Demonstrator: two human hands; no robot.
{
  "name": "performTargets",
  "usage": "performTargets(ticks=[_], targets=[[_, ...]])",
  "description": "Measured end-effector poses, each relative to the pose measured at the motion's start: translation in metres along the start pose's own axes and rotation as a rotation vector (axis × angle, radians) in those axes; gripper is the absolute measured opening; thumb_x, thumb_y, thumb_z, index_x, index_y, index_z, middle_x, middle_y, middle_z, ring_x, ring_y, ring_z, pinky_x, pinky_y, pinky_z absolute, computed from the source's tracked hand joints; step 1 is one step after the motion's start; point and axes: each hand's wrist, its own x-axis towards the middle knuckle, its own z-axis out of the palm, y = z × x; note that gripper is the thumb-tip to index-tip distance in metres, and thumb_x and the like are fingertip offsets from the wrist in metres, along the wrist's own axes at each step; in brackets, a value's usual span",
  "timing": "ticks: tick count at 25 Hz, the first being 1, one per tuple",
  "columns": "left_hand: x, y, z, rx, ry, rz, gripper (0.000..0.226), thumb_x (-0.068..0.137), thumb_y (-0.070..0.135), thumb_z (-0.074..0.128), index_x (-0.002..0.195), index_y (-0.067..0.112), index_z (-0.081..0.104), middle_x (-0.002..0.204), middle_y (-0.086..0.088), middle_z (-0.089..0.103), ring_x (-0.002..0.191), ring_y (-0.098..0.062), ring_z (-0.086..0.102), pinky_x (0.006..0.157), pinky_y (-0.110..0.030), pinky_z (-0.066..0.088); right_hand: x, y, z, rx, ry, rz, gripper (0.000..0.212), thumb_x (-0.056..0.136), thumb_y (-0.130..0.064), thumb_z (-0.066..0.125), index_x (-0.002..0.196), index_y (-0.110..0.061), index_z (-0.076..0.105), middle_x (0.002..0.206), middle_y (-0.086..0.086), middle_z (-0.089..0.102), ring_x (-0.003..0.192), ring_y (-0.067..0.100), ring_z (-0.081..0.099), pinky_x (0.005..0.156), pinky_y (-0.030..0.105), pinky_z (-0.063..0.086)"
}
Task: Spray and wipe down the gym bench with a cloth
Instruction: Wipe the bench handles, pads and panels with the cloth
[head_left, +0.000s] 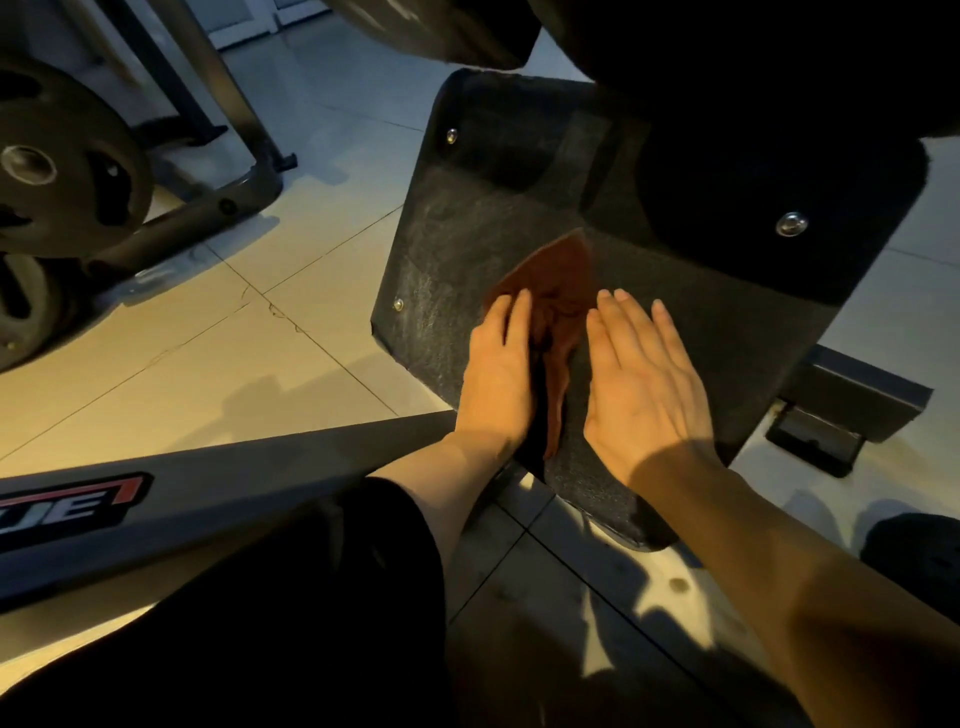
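Note:
A dark felt-backed bench pad (457, 249) with metal bolts fills the middle of the head view, seen from its underside. A brown cloth (558, 291) lies bunched on it. My left hand (498, 374) rests flat with straight fingers on the cloth's left edge. My right hand (644, 384) lies flat on the pad just right of the cloth, fingers straight and together. No spray bottle is in view.
A weight plate (62, 161) hangs on a rack frame (218, 202) at the left. A dark frame bar with a red logo (156, 509) crosses the lower left. A metal foot bracket (815, 436) sits on the tiled floor (249, 332) at the right.

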Motion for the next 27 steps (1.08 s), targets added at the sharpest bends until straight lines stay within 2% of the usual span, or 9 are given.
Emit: performTargets(ticks=[2, 6, 10, 11, 15, 19, 21, 24, 27], targets=[[0.018, -0.001, -0.005, -0.008, 0.082, -0.185, 0.068, 0.094, 0.006, 0.052, 0.152, 0.01, 0.017, 0.157, -0.014, 0.018, 0.14, -0.033, 0.022, 0.114, -0.038, 0.023, 0.007, -0.001, 0.001, -0.005, -0.021, -0.004, 0.065, 0.073, -0.01, 0.052, 0.134, 0.009, 0.047, 0.143, 0.026, 0.044, 0.137, 0.036, 0.038, 0.116, 0.049, 0.023], [0.021, -0.003, -0.005, 0.039, 0.016, 0.22, 0.067, 0.094, 0.009, 0.055, 0.152, 0.014, 0.021, 0.158, -0.012, 0.02, 0.14, -0.031, 0.019, 0.115, -0.034, 0.016, 0.024, -0.013, 0.005, -0.034, -0.063, -0.041, 0.067, 0.074, -0.014, 0.045, 0.137, 0.007, 0.044, 0.145, 0.024, 0.041, 0.139, 0.034, 0.034, 0.117, 0.048, 0.02], [0.05, -0.033, -0.013, -0.012, 0.098, -0.286, 0.062, 0.093, 0.003, 0.052, 0.15, 0.014, 0.03, 0.155, -0.01, 0.027, 0.14, -0.033, 0.026, 0.114, -0.036, 0.024, 0.045, -0.018, 0.009, -0.003, -0.079, -0.081, 0.068, 0.078, -0.011, 0.057, 0.141, 0.006, 0.039, 0.15, 0.022, 0.035, 0.143, 0.032, 0.027, 0.12, 0.045, 0.012], [0.051, -0.037, -0.016, -0.003, 0.125, -0.323, 0.06, 0.093, 0.004, 0.052, 0.149, 0.013, 0.032, 0.154, -0.011, 0.029, 0.139, -0.034, 0.027, 0.113, -0.038, 0.025, 0.05, -0.02, 0.009, 0.001, -0.076, -0.091, 0.069, 0.078, -0.012, 0.06, 0.142, 0.006, 0.039, 0.151, 0.023, 0.034, 0.144, 0.032, 0.026, 0.12, 0.044, 0.011], [0.039, -0.042, -0.011, 0.083, 0.045, 0.057, 0.067, 0.095, 0.01, 0.055, 0.152, 0.018, 0.023, 0.159, -0.009, 0.019, 0.139, -0.034, 0.022, 0.114, -0.042, 0.023, 0.068, -0.029, 0.015, -0.002, -0.083, -0.142, 0.066, 0.082, -0.016, 0.052, 0.143, 0.005, 0.036, 0.152, 0.022, 0.031, 0.145, 0.031, 0.023, 0.12, 0.044, 0.008], [0.06, -0.067, -0.018, 0.024, 0.071, -0.401, 0.056, 0.096, 0.011, 0.048, 0.15, 0.016, 0.031, 0.155, -0.009, 0.024, 0.139, -0.036, 0.025, 0.116, -0.041, 0.025, 0.078, -0.036, 0.024, -0.005, -0.135, -0.181, 0.072, 0.081, -0.016, 0.063, 0.144, 0.004, 0.035, 0.154, 0.021, 0.029, 0.146, 0.03, 0.021, 0.12, 0.043, 0.005], [0.06, -0.074, -0.02, 0.029, 0.141, -0.345, 0.058, 0.093, 0.006, 0.05, 0.149, 0.013, 0.032, 0.154, -0.011, 0.027, 0.136, -0.036, 0.027, 0.114, -0.041, 0.026, 0.083, -0.039, 0.028, -0.009, -0.149, -0.19, 0.074, 0.079, -0.015, 0.066, 0.144, 0.004, 0.036, 0.153, 0.021, 0.03, 0.146, 0.03, 0.022, 0.12, 0.043, 0.006], [0.059, -0.073, -0.011, 0.067, 0.061, -0.113, 0.074, 0.092, 0.002, 0.051, 0.154, 0.02, 0.015, 0.161, -0.007, 0.009, 0.139, -0.032, 0.014, 0.116, -0.042, 0.017, 0.092, -0.041, 0.036, -0.057, -0.16, -0.225, 0.072, 0.082, -0.019, 0.063, 0.144, 0.002, 0.035, 0.155, 0.019, 0.028, 0.146, 0.029, 0.02, 0.12, 0.042, 0.003], [0.075, -0.075, -0.005, 0.003, 0.083, -0.434, 0.064, 0.097, 0.015, 0.048, 0.153, 0.02, 0.017, 0.16, -0.005, 0.01, 0.138, -0.035, 0.016, 0.115, -0.045, 0.024, 0.098, -0.044, 0.038, -0.061, -0.176, -0.212, 0.071, 0.079, -0.02, 0.066, 0.141, 0.002, 0.041, 0.152, 0.019, 0.034, 0.145, 0.029, 0.025, 0.12, 0.044, 0.008]])
